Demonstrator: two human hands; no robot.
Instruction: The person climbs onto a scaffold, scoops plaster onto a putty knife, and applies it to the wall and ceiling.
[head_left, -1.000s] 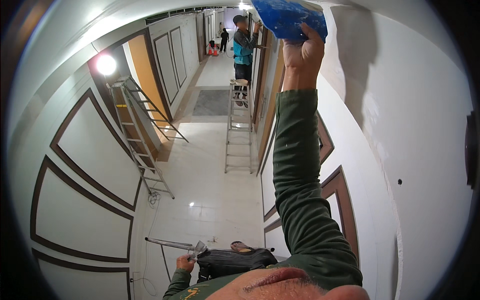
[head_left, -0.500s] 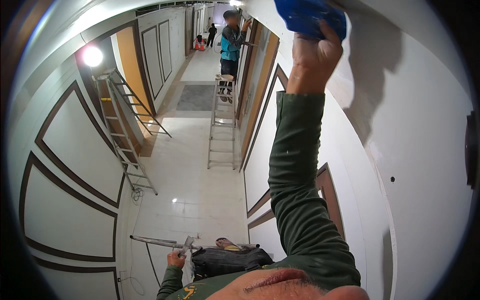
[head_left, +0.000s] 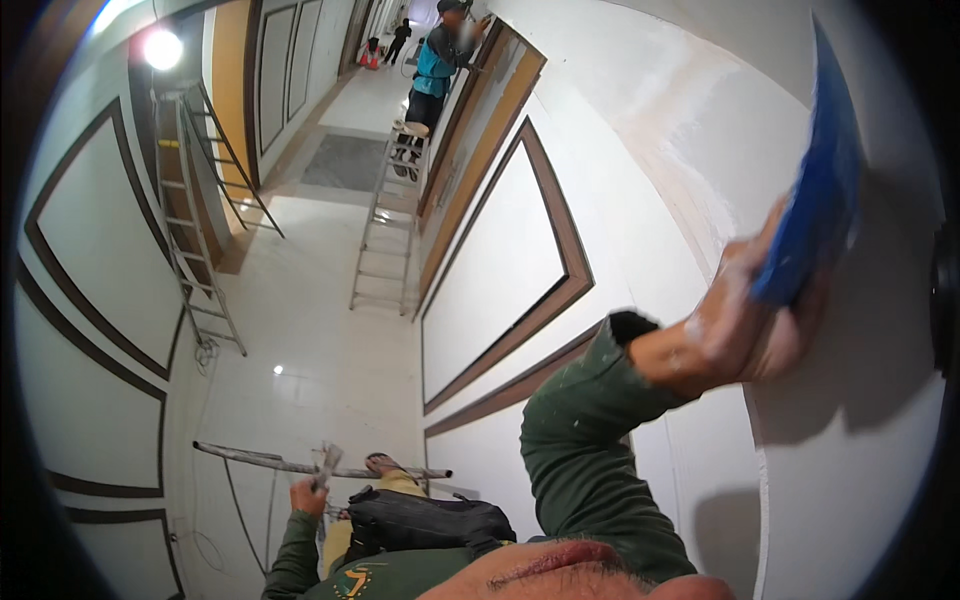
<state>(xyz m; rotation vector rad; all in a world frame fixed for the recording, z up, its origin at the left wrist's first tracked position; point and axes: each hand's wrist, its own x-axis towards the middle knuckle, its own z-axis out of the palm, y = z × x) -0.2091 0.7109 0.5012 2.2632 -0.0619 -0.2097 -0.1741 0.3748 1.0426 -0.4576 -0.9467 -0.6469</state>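
My right hand (head_left: 745, 320), dusted with white, grips a blue flat plastic spreader (head_left: 810, 180), held on edge close to the white wall (head_left: 865, 420) on my right. Pale, uneven plaster patches (head_left: 680, 130) show on the upper wall surface. Low in the picture, my left hand (head_left: 305, 497) is closed on a grey metal putty knife (head_left: 326, 465). Beside it a black bag (head_left: 430, 525) sits at my waist. My sandalled foot shows above a metal bar (head_left: 236, 452) below me, high over the white floor.
Ladders stand along the corridor, one at the left (head_left: 185, 220) beside a glowing lamp (head_left: 163, 48), another at the right (head_left: 380, 250). A co-worker in a turquoise vest (head_left: 433, 65) stands there working on the right wall. A dark-clothed person (head_left: 398, 40) and orange cones (head_left: 372, 55) are farther off.
My right hand and the blue spreader have swung down and to the right from high on the wall, my arm now bent. The view has turned, shifting the corridor toward the upper left.
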